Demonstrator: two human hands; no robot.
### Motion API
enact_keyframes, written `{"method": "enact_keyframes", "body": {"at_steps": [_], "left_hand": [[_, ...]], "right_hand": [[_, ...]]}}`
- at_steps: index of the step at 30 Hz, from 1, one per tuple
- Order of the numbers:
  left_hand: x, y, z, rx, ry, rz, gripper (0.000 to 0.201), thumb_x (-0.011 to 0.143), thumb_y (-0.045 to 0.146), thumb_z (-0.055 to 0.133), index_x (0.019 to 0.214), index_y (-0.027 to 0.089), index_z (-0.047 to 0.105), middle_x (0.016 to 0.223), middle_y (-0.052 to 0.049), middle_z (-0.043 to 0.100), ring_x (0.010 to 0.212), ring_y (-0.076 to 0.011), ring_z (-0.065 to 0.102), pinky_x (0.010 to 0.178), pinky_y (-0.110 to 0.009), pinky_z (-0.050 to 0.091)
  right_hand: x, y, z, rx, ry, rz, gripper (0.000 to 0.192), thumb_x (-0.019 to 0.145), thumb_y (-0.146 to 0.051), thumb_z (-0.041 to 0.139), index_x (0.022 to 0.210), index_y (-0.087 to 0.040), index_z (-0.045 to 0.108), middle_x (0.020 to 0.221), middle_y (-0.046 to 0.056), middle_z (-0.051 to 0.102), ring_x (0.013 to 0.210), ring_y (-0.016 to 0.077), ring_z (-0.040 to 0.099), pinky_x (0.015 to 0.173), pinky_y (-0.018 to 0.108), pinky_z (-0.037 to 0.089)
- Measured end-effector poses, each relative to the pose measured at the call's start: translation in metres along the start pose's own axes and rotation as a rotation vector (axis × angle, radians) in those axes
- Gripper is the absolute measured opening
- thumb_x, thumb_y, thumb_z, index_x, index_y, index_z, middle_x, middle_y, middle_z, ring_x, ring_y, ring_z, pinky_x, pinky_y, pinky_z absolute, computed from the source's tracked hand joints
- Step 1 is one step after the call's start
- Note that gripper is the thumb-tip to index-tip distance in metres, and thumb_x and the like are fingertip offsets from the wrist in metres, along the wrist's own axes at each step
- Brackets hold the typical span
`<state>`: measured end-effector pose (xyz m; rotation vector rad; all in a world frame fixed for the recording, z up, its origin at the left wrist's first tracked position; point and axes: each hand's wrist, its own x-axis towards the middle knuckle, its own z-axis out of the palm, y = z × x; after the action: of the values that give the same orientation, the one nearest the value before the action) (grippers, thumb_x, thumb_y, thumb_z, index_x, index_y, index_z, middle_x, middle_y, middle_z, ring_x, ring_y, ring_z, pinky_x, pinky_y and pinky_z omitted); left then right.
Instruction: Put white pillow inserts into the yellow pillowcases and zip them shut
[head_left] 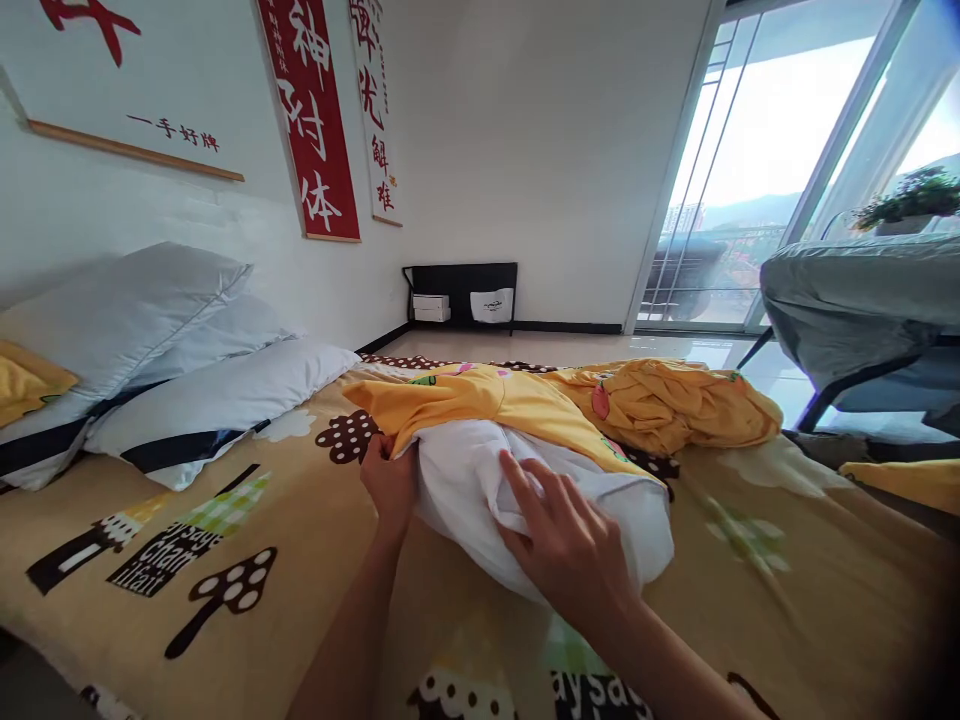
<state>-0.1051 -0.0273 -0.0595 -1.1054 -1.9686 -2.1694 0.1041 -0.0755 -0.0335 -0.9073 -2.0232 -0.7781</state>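
A white pillow (465, 500) lies on the bed in front of me, its far part covered by a yellow pillowcase (517, 400) with pink and green prints. My left hand (390, 480) is closed on the pillowcase's edge at the left corner of the pillow. Against the pillow's near side rests my right hand (566, 540), fingers apart and partly stretched out, touching a fold of the white fabric. The pillow's far end is hidden under the yellow cloth.
A crumpled yellow cloth (675, 405) lies beyond to the right. White pillows (247, 400) are piled at the left by the wall. Under everything spreads a brown patterned bedsheet (300, 620). A covered chair (855, 300) stands right, and a low black rack (457, 285) at the far wall.
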Motion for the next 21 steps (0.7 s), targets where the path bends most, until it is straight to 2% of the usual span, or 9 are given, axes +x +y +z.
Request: {"method": "enact_keyframes", "body": {"at_steps": [2,5,9,12,15,17,21], "left_hand": [[-0.003,-0.001,0.0,-0.028,-0.006,0.013,0.027,0.065,0.035,0.062,0.06,0.02,0.041,0.056,0.007,0.041,0.055,-0.01,0.038,0.052,-0.02,0.031],[-0.013,-0.003,-0.004,-0.028,-0.064,0.102,0.02,0.068,0.034,0.06,0.069,0.019,0.047,0.062,0.005,0.047,0.058,-0.0109,0.043,0.055,-0.02,0.036],[-0.023,-0.011,-0.025,0.009,-0.21,0.196,0.014,0.072,0.027,0.053,0.084,0.019,0.05,0.073,0.002,0.051,0.065,-0.0131,0.049,0.06,-0.023,0.041],[-0.021,-0.023,-0.046,-0.007,-0.381,0.243,0.017,0.075,0.027,0.051,0.089,0.018,0.052,0.082,-0.002,0.054,0.075,-0.0157,0.053,0.068,-0.027,0.045],[-0.014,-0.035,-0.059,-0.014,-0.502,0.222,0.016,0.074,0.029,0.051,0.085,0.018,0.052,0.079,-0.002,0.055,0.073,-0.0156,0.054,0.069,-0.027,0.045],[-0.01,-0.04,-0.061,0.024,-0.497,0.205,0.013,0.071,0.027,0.051,0.08,0.018,0.052,0.075,-0.001,0.055,0.069,-0.0145,0.052,0.065,-0.025,0.044],[-0.016,-0.041,-0.054,0.109,-0.327,0.229,0.008,0.067,0.023,0.049,0.061,0.018,0.047,0.056,0.005,0.046,0.054,-0.0105,0.042,0.05,-0.02,0.032]], "right_hand": [[-0.004,-0.003,0.003,-0.001,-0.087,-0.048,0.053,0.082,-0.015,0.047,0.135,-0.013,0.046,0.121,0.012,0.062,0.088,0.0207,0.062,0.065,0.03,0.049],[0.001,-0.007,0.012,0.066,-0.281,-0.028,0.063,0.077,-0.005,0.042,0.139,-0.016,0.042,0.123,0.01,0.062,0.091,0.0203,0.062,0.063,0.029,0.05],[0.022,-0.008,0.02,0.218,-0.519,0.027,0.064,0.076,-0.003,0.038,0.138,-0.018,0.042,0.131,0.008,0.057,0.101,0.0205,0.06,0.07,0.03,0.05],[0.036,-0.007,0.024,0.282,-0.609,0.037,0.058,0.078,-0.006,0.038,0.134,-0.02,0.045,0.131,0.007,0.057,0.095,0.0214,0.063,0.07,0.031,0.048],[0.041,-0.01,0.029,0.276,-0.644,0.032,0.056,0.079,-0.009,0.039,0.135,-0.019,0.044,0.135,0.009,0.053,0.091,0.0216,0.064,0.069,0.031,0.048],[0.042,-0.017,0.031,0.239,-0.635,0.009,0.056,0.081,-0.008,0.038,0.135,-0.018,0.043,0.139,0.011,0.049,0.09,0.0214,0.064,0.069,0.031,0.049],[0.041,-0.04,0.033,0.171,-0.604,-0.138,0.044,0.086,-0.01,0.035,0.126,-0.017,0.051,0.138,0.015,0.048,0.085,0.0216,0.064,0.063,0.033,0.05]]}}
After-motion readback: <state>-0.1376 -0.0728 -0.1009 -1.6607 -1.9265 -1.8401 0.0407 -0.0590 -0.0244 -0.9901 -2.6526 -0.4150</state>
